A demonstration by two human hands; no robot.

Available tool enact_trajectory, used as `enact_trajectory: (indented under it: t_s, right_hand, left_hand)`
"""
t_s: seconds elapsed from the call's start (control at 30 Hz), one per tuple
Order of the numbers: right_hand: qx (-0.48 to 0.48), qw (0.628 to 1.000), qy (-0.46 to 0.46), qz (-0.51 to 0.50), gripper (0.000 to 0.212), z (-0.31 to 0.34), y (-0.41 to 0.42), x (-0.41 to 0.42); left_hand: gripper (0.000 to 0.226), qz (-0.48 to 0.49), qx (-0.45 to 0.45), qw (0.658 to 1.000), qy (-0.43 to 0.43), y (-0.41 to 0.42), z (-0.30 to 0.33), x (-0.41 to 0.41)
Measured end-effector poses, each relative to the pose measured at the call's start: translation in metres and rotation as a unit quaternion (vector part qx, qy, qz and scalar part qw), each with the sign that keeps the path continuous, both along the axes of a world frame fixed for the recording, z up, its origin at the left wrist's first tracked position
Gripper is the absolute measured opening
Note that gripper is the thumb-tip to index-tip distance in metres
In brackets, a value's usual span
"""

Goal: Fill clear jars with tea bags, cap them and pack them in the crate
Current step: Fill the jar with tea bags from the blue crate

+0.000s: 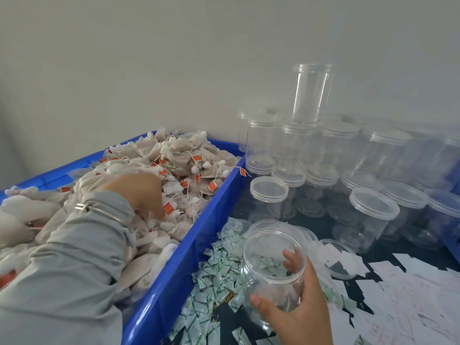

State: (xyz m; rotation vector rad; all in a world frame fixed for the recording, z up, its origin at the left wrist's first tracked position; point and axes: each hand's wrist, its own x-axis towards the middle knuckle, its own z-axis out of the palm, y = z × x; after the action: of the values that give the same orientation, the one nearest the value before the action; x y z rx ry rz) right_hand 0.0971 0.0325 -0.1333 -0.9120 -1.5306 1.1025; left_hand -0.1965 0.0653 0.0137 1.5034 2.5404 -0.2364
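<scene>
1. Open clear jar: no lid fitted, tilted with its mouth toward the camera, held above the dark table just to the right of the blue crate.
2. Right hand: wrapped round the jar from below and from the right; the thumb lies across the lower front wall and the fingertips show through the clear wall near the rim.
3. Left hand: palm down in the heap of tea bags, fingers pointing down and buried among them. Whether the fingers grip a bag cannot be told. A grey sleeve covers the arm, with a metal bangle at the wrist.
4. Tea bags: pale pouches with strings and orange-red tags, piled high in the blue crate, which fills the left of the view.
5. Small white-and-green sachets: scattered on the table between the crate wall and the held jar, some under the jar.
6. Loose clear lid: lies flat on the table just right of the held jar.
7. Paper slips: white, strewn over the table at lower right.
8. Capped empty jars: clustered on the table behind, some stacked against the wall, with 1 tall jar on top.
</scene>
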Motion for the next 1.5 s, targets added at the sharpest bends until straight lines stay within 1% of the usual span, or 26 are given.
enact_trajectory:
  t_s: [0.1,0.17,0.23,0.33,0.47,0.53,0.57,0.6,0.67,0.77,0.8,0.87,0.9,0.93,1.03,1.17,1.23,1.3,1.37,1.4,1.43,1.5]
  right_hand:
    - [-0.003,1.000,0.005,0.011,0.098,-0.001,0.001,0.000]
    - [-0.008,1.000,0.013,0.015,0.098,-0.003,0.002,0.000]
    - [-0.012,0.999,0.023,0.019,0.097,-0.003,0.001,0.001]
    - [-0.012,0.999,0.028,0.023,0.097,0.001,0.001,0.003]
    - [-0.014,0.999,0.039,0.019,0.099,0.002,0.001,0.003]
    - [-0.014,0.999,0.031,0.015,0.100,0.002,0.000,0.003]
    - [-0.015,0.999,0.027,0.013,0.101,0.002,0.000,0.003]
    - [-0.015,1.000,0.021,0.012,0.101,0.002,0.001,0.004]
    - [-0.013,1.000,0.008,0.010,0.102,0.001,0.002,0.003]
    - [-0.008,1.000,0.003,0.009,0.100,-0.002,0.002,0.003]
    - [-0.007,1.000,0.003,0.009,0.099,-0.003,0.002,0.003]
    - [-0.007,1.000,0.004,0.012,0.096,-0.004,0.002,0.003]
    - [-0.006,1.000,0.004,0.013,0.095,-0.005,0.002,0.002]
    - [-0.002,1.000,0.004,0.014,0.095,-0.004,0.002,0.002]
    - [0.007,1.000,0.003,0.013,0.095,-0.005,0.002,0.002]
    - [0.003,1.000,0.003,0.007,0.096,-0.007,0.003,0.003]
    - [0.006,1.000,0.002,0.001,0.096,-0.007,0.003,0.002]
    - [0.008,1.000,-0.001,-0.001,0.096,-0.007,0.003,0.003]
    - [0.008,1.000,-0.004,-0.001,0.095,-0.006,0.003,0.003]
    - [0.009,1.000,-0.007,-0.001,0.095,-0.005,0.003,0.003]
    - [0.010,1.000,-0.010,-0.002,0.095,-0.005,0.003,0.002]
    - [0.013,1.000,-0.011,-0.002,0.094,-0.005,0.003,0.002]
  left_hand:
    - [0.055,-0.009,-0.067,0.996,0.061,-0.005,0.005,-0.001]
    - [0.056,-0.012,-0.077,0.994,0.074,-0.007,0.007,0.000]
    - [0.047,-0.006,-0.050,0.997,0.062,-0.008,0.009,0.001]
    - [0.027,0.007,0.020,0.999,0.040,-0.007,0.011,0.000]
    - [0.024,-0.006,0.051,0.998,0.025,-0.005,0.012,-0.001]
    - [0.018,-0.026,0.102,0.994,-0.012,-0.003,0.013,0.001]
    - [0.015,-0.030,0.144,0.988,-0.057,-0.002,0.014,0.003]
    - [0.014,-0.027,0.187,0.975,-0.115,0.000,0.015,0.006]
    - [0.018,-0.006,0.259,0.935,-0.241,0.001,0.016,0.013]
    - [0.018,0.032,0.318,0.870,-0.376,0.000,0.018,0.026]
    - [0.017,0.041,0.331,0.841,-0.426,-0.001,0.019,0.030]
    - [0.020,0.055,0.350,0.763,-0.542,-0.002,0.022,0.037]
    - [0.021,0.057,0.356,0.737,-0.572,-0.002,0.023,0.040]
    - [0.021,0.056,0.362,0.725,-0.584,-0.001,0.023,0.042]
    - [0.014,0.055,0.385,0.705,-0.592,0.001,0.021,0.046]
    - [0.015,0.081,0.466,0.698,-0.538,0.002,0.017,0.038]
    - [0.013,0.101,0.499,0.683,-0.524,0.004,0.015,0.030]
    - [0.015,0.126,0.529,0.653,-0.527,0.005,0.013,0.020]
    - [0.018,0.146,0.550,0.633,-0.524,0.006,0.009,0.011]
    - [0.018,0.147,0.553,0.620,-0.537,0.007,0.009,0.008]
    - [0.014,0.144,0.551,0.598,-0.564,0.008,0.009,0.006]
    - [0.004,0.144,0.544,0.532,-0.633,0.012,0.009,0.005]
